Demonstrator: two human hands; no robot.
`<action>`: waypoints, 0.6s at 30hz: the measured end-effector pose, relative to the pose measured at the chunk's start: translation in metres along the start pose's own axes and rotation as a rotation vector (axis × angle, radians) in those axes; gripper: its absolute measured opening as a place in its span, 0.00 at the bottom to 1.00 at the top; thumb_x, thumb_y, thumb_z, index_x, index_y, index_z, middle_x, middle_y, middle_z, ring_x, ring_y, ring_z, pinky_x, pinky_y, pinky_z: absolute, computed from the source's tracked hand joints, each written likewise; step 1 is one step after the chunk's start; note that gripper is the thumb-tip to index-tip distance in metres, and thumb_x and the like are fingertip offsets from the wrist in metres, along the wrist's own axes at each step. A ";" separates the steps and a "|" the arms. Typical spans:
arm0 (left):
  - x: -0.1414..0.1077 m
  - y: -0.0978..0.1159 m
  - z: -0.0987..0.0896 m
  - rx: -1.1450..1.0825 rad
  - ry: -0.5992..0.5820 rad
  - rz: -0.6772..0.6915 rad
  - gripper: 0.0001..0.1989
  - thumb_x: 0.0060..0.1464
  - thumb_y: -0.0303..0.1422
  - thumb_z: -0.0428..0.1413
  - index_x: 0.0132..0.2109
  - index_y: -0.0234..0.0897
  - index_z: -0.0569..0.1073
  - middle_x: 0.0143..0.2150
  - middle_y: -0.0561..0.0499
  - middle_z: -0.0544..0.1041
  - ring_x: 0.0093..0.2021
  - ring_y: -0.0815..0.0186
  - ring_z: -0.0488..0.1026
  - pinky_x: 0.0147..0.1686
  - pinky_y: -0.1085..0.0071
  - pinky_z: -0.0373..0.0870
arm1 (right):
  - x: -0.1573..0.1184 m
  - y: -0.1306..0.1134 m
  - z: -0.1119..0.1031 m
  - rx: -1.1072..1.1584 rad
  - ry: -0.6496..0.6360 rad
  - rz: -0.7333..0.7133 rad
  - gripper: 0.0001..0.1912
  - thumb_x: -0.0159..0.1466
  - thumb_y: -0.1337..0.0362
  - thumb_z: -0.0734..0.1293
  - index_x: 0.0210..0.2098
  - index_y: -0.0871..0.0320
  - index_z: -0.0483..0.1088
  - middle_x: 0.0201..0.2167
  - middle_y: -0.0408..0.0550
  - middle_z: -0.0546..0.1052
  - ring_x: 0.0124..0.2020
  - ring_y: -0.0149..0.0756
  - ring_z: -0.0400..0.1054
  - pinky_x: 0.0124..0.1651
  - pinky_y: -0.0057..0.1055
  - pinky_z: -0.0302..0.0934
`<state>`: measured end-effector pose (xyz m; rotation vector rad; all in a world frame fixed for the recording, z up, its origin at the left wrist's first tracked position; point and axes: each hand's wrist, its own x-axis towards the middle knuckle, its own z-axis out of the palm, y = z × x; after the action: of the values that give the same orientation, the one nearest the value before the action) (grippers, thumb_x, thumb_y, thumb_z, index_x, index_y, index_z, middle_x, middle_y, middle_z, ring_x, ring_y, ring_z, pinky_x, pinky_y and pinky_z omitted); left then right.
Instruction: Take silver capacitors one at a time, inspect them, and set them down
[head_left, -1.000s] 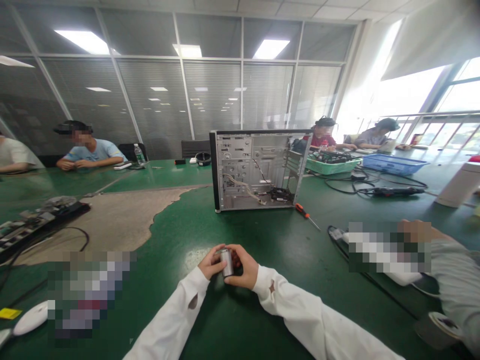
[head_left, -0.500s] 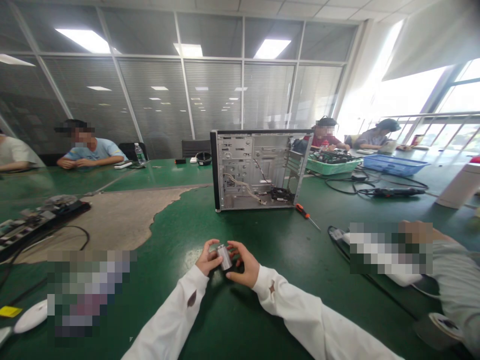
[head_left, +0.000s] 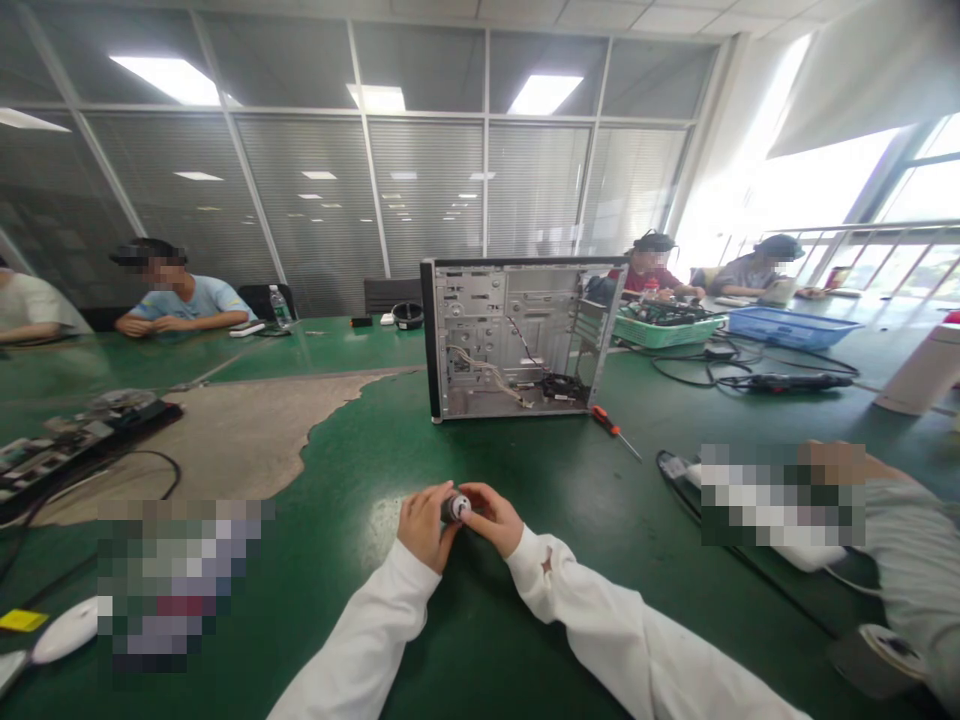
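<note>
Between my hands is a small motor (head_left: pixel 455 508), a silvery-grey metal cylinder whose pale end face, marked with dark spots, is turned towards me and to the right. My left hand (head_left: pixel 424 525) wraps round its body from the left, hiding much of it. From the right, my right hand (head_left: pixel 495 518) grips it too, the thumb at the end face and the other fingers partly hidden behind. Both hands are just above the green table (head_left: pixel 480 640).
An open computer case (head_left: pixel 517 340) stands ahead, with an orange-handled screwdriver (head_left: pixel 615 432) beside it. To the right are a co-worker's arm (head_left: pixel 911 540), a tape roll (head_left: pixel 881 660) and cables. Green (head_left: pixel 667 333) and blue (head_left: pixel 795 328) baskets stand farther back.
The motor has turned from roughly upright to lying with its end face towards me. My left hand has rolled over its body, and the right fingers have closed in on it.
</note>
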<state>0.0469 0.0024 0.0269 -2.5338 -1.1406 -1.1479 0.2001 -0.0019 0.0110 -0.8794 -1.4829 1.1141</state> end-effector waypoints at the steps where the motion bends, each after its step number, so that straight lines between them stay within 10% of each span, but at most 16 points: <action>1: 0.001 0.002 -0.002 0.026 0.003 0.013 0.18 0.46 0.32 0.49 0.46 0.33 0.61 0.42 0.44 0.70 0.44 0.60 0.65 0.43 0.63 0.57 | 0.002 0.003 0.000 0.050 0.005 0.018 0.20 0.50 0.60 0.64 0.41 0.57 0.60 0.37 0.49 0.68 0.37 0.36 0.63 0.33 0.31 0.60; 18: 0.007 0.014 -0.013 0.052 0.107 0.193 0.18 0.43 0.24 0.46 0.44 0.33 0.63 0.39 0.45 0.72 0.43 0.61 0.65 0.40 0.64 0.55 | 0.002 0.005 -0.006 0.352 -0.154 0.068 0.34 0.38 0.71 0.71 0.44 0.55 0.59 0.40 0.49 0.66 0.40 0.34 0.62 0.40 0.36 0.58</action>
<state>0.0517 -0.0091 0.0436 -2.4469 -0.8680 -1.1721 0.2056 0.0027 0.0075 -0.6122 -1.3305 1.4673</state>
